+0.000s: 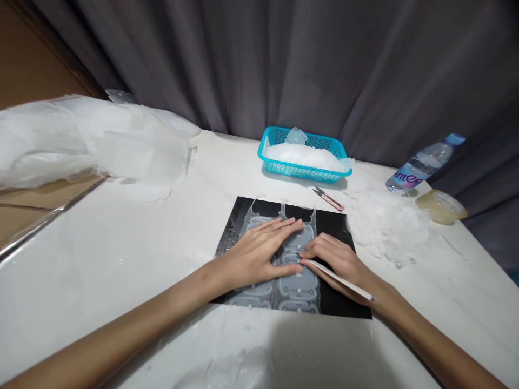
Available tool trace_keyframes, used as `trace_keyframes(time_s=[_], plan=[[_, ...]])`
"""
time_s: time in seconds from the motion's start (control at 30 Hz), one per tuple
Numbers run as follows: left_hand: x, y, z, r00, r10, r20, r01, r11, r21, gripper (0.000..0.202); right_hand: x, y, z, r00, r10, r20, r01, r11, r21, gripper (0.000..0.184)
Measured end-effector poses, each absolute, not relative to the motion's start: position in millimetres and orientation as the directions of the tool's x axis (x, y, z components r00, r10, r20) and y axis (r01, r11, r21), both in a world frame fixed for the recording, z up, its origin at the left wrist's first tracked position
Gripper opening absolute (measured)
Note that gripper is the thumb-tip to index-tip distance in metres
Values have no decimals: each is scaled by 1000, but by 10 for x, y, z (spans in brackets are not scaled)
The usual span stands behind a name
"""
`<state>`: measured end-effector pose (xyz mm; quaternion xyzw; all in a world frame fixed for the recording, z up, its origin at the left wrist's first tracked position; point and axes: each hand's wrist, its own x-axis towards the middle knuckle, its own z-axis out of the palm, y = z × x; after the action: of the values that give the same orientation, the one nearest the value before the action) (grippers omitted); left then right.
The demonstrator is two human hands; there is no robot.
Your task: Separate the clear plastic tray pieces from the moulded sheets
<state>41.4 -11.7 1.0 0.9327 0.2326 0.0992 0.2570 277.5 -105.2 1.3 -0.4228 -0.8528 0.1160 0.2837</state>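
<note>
A translucent sheet of moulded plastic parts lies on a black mat in the middle of the white table. My left hand lies flat on the sheet with its fingers stretched out, pressing it down. My right hand is closed round a thin white stick-like tool, held like a pen. The tool's tip touches the sheet just beside my left fingers.
A turquoise basket of clear plastic pieces stands behind the mat, with pink snips in front of it. Loose clear scraps, a water bottle and a tape roll lie at the right. A big heap of clear plastic fills the left.
</note>
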Motion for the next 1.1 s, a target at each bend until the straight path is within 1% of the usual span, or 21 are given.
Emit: trace_keyframes(time_s=[0.1,0.2,0.27,0.33,0.4,0.43,0.47,0.5,0.53,0.57,0.6,0.63,0.7,0.77,0.83,0.87,0.9,0.97,1.0,1.03,1.1], plan=[[404,-123,-11,859,511,44,409,-735,541,92,2761,-1030,-14,-480,786,390,705,610,-362,7],[403,-117,-28,854,519,30,414,-714,564,97,2739,-1059,-16,-487,775,402,750,607,-262,21],[407,-108,-31,852,524,23,416,-700,580,103,2709,-1086,-32,-526,736,425,747,639,-183,24],[412,-97,-27,850,526,0,424,-685,593,108,2719,-1064,-53,-548,711,440,723,667,-177,22],[418,-86,-16,854,519,-40,433,-666,608,113,2836,-935,-51,-471,726,500,727,641,-245,21],[419,-82,-8,857,512,-59,434,-656,617,116,2947,-826,-31,-357,750,557,752,584,-305,19],[419,-80,2,860,505,-72,433,-648,626,118,3086,-694,6,-232,754,614,787,517,-337,21],[418,-79,14,862,501,-77,431,-643,634,120,3242,-553,60,-60,741,669,829,410,-381,26],[415,-81,25,863,500,-75,426,-639,640,121,3397,-420,131,190,687,702,856,234,-461,25],[411,-84,34,863,500,-67,420,-638,646,122,3532,-310,217,275,659,700,854,168,-493,24],[407,-88,41,863,501,-57,412,-635,653,123,3630,-236,312,296,653,697,852,150,-502,22],[402,-92,43,862,506,-42,402,-630,665,123,3680,-205,410,277,679,680,851,155,-502,21],[397,-98,35,842,540,9,377,-599,707,127,3625,-263,592,170,792,587,813,224,-538,20],[398,-95,17,782,613,114,312,-542,780,133,3419,-409,718,43,898,438,708,282,-648,20],[405,-82,4,714,667,213,190,-477,858,135,3174,-544,775,-159,960,230,569,279,-774,23],[409,-72,3,703,673,230,119,-430,895,127,3067,-587,777,-259,956,136,503,254,-826,25],[412,-61,8,713,667,216,59,-364,930,111,2981,-610,761,-339,939,60,443,216,-870,26],[411,-34,34,771,626,118,3,-189,982,68,2875,-605,686,-418,907,-46,330,105,-938,30],[408,-19,53,797,601,62,1,-104,995,52,2850,-586,630,-418,905,-74,267,45,-963,33],[404,-4,74,813,582,10,15,-37,999,42,2839,-560,568,-402,911,-93,201,-11,-980,35],[393,26,116,822,564,-77,61,46,997,37,2847,-506,446,-348,932,-103,79,-81,-994,38]])
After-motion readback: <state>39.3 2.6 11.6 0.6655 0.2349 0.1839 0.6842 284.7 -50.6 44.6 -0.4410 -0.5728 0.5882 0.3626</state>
